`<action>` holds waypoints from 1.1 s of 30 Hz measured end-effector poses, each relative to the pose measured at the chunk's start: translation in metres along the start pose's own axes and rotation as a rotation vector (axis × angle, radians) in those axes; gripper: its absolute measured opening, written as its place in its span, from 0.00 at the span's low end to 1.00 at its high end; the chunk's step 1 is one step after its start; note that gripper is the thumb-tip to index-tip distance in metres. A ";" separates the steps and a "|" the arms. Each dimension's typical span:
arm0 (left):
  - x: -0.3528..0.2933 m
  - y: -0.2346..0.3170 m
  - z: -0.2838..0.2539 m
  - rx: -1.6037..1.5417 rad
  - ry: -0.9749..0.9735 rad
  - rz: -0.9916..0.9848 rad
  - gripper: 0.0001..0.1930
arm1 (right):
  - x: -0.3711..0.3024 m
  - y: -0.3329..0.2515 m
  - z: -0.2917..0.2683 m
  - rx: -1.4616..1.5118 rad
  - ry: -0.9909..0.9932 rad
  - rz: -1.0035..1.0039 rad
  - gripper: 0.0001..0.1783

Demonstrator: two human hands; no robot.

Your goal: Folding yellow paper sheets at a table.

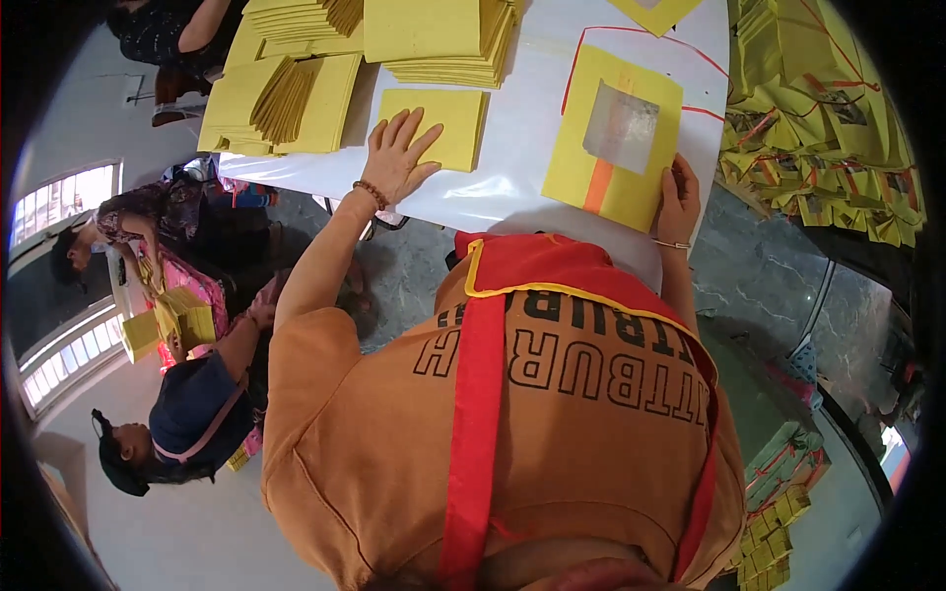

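My left hand (399, 158) lies with fingers spread on a small stack of folded yellow paper (458, 138) near the table's front edge. To the right rests a larger yellow paper piece (567, 163) with a silver-grey square (623, 128) and an orange stripe (598, 185) running below it. The right edge of that piece is at my right hand (678, 202), whose fingers are curled against it. Part of this hand's grip is hidden.
Tall stacks of folded yellow paper (424, 34) stand along the far left of the white table (527, 98). A red cord (680, 44) lies at the far right. Bundled yellow paper (818, 128) fills the area beyond. Other people work at the left around a pink-covered table (202, 286).
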State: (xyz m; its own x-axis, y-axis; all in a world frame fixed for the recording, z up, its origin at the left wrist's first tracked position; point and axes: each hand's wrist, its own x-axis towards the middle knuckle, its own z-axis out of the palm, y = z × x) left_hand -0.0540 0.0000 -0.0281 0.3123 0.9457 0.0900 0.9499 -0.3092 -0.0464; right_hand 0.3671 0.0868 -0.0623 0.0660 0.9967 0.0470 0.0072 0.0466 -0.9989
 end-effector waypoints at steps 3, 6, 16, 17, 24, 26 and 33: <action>0.003 -0.003 -0.002 -0.030 -0.007 0.009 0.29 | -0.006 -0.016 0.006 -0.160 0.089 -0.107 0.19; 0.010 -0.004 -0.015 -0.061 -0.052 0.022 0.27 | -0.009 -0.032 0.001 -0.637 -0.066 -0.505 0.20; 0.032 0.002 -0.044 -0.098 -0.086 0.028 0.20 | -0.017 -0.025 0.006 -0.788 -0.414 -0.579 0.18; 0.035 0.009 -0.048 -0.077 -0.026 0.031 0.18 | -0.018 -0.024 0.006 -0.789 -0.412 -0.575 0.18; 0.086 0.103 -0.046 -0.447 0.250 0.364 0.14 | -0.019 -0.022 0.004 -0.766 -0.411 -0.533 0.18; 0.092 0.131 -0.040 -0.462 0.149 0.451 0.21 | -0.019 -0.024 0.005 -0.769 -0.410 -0.526 0.18; 0.108 0.141 -0.033 -0.468 0.091 0.504 0.13 | -0.006 -0.012 -0.003 -0.466 -0.466 -0.376 0.11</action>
State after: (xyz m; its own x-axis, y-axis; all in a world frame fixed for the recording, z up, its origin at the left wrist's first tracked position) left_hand 0.1145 0.0555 0.0080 0.6977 0.6698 0.2541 0.5895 -0.7383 0.3275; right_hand 0.3697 0.0797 -0.0507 -0.4517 0.8490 0.2742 0.3734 0.4590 -0.8061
